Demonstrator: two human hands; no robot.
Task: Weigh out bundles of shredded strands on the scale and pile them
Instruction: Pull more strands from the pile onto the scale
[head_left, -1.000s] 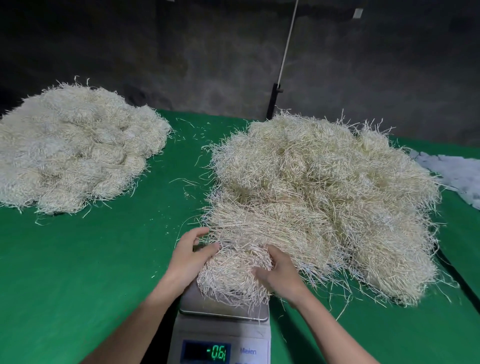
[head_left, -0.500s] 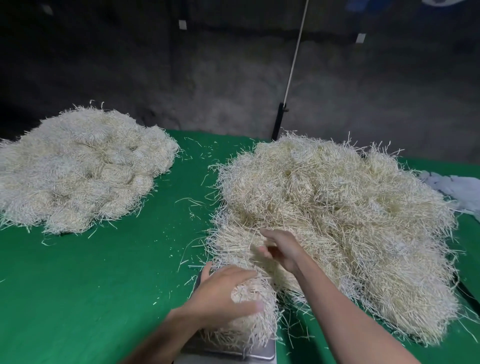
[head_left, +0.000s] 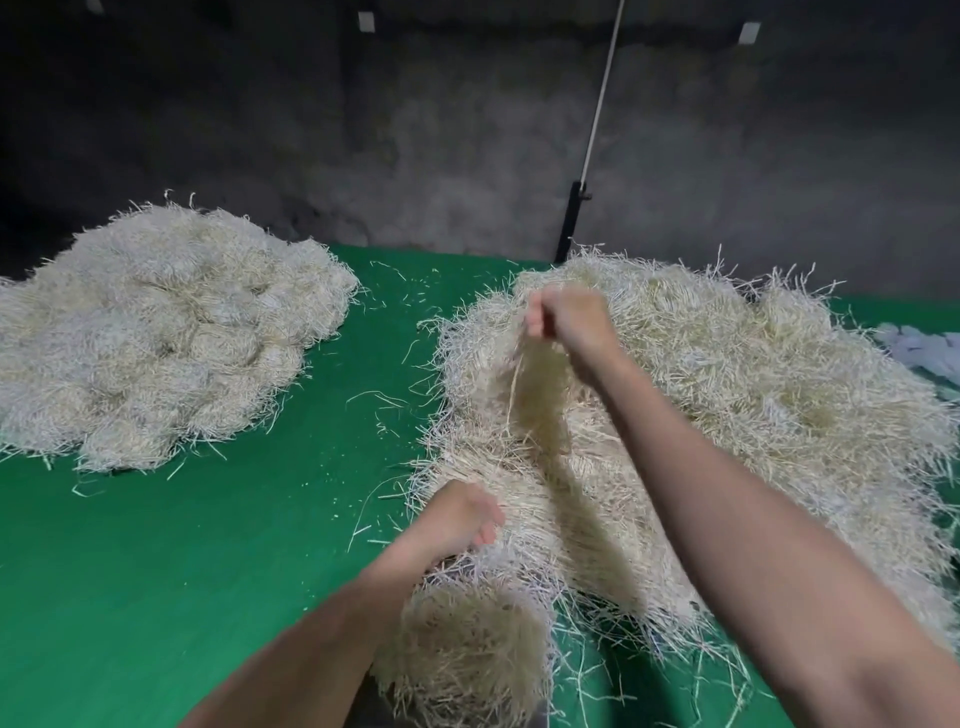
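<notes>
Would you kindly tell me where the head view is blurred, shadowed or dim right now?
Head view: the strands lifted by the right hand are smeared by motion; a soft shadow lies on the right pile beneath them; the back wall is dim.

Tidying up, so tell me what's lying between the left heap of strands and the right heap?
Head view: only green table cover with scattered stray strands between the left heap and right heap.

Pale straw-coloured shredded strands (head_left: 727, 395), plain bright green table cover (head_left: 156, 571), mottled dark grey wall (head_left: 415, 130)
</notes>
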